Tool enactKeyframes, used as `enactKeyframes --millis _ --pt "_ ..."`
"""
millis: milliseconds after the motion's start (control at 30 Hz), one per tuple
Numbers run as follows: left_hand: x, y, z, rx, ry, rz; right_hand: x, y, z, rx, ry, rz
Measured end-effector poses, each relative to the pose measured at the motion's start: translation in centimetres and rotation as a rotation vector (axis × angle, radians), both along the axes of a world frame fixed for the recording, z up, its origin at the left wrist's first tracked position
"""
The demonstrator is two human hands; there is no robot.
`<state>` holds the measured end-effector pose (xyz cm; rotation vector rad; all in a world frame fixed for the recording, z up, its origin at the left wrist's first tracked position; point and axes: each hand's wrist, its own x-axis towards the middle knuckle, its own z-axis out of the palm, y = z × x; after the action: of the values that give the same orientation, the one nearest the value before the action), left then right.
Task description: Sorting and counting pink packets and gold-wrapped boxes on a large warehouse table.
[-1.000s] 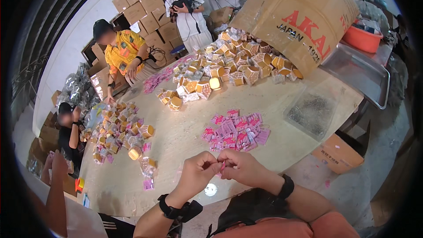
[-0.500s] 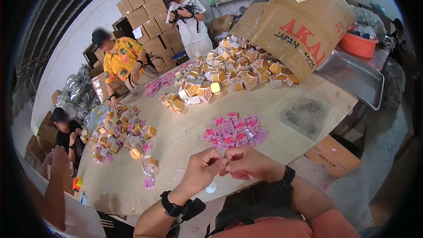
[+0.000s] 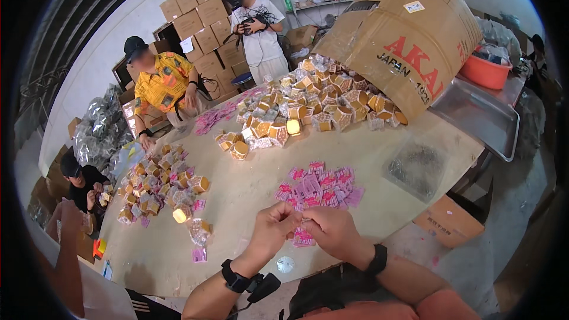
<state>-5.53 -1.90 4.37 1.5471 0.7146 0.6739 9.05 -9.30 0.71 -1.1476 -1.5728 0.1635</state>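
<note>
My left hand [image 3: 271,228] and my right hand [image 3: 335,231] meet above the table's near edge, fingers closed in a pinch with the fingertips touching. Just below the fingertips shows a small pink printed tag [image 3: 303,237], seemingly hanging from the pinch; its upper end is hidden by my fingers. Right beyond my hands lies a loose pile of pink tags [image 3: 320,185], several overlapping. Each wrist wears a black band.
A heap of gold-capped jars in clear wrap [image 3: 314,98] spills from a large tipped carton [image 3: 409,29]. Another jar pile [image 3: 157,184] lies left. A metal tray [image 3: 477,115] and a red basin [image 3: 487,70] stand right. Several people are around the table.
My hands stay pinched together, while the pink tag under them has shifted left and hangs more upright. My right wrist has dropped lower. The view has tilted slightly.
</note>
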Motion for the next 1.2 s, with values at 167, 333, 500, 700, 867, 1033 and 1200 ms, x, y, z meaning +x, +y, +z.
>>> enactKeyframes --millis 167,333,500,700,867,1033,1200 --pt "1.5 2.1 -1.8 -0.122 -0.036 0.021 1.0 2.4 -2.0 0.164 -0.206 -0.169" --pt "2.2 4.3 -3.0 -0.129 -0.067 0.005 2.1 4.2 -1.7 0.115 -0.279 -0.179" --pt "3.3 5.6 -2.9 -0.137 -0.067 0.006 2.8 5.7 -2.3 0.091 -0.145 -0.139" --pt "4.9 8.2 -2.9 -0.206 0.049 -0.099 5.4 6.4 -3.7 0.063 -0.232 -0.139" --pt "7.3 17.9 -2.0 0.457 0.394 0.009 7.5 5.2 -4.0 -0.222 0.253 -0.079" --pt "9.3 30.3 -5.5 0.944 0.689 0.3 8.7 4.7 -1.9 -0.742 0.536 -0.063" --pt "13.2 33.8 -8.7 1.029 0.807 0.412 8.8 4.8 -1.3 -0.962 0.499 -0.184"
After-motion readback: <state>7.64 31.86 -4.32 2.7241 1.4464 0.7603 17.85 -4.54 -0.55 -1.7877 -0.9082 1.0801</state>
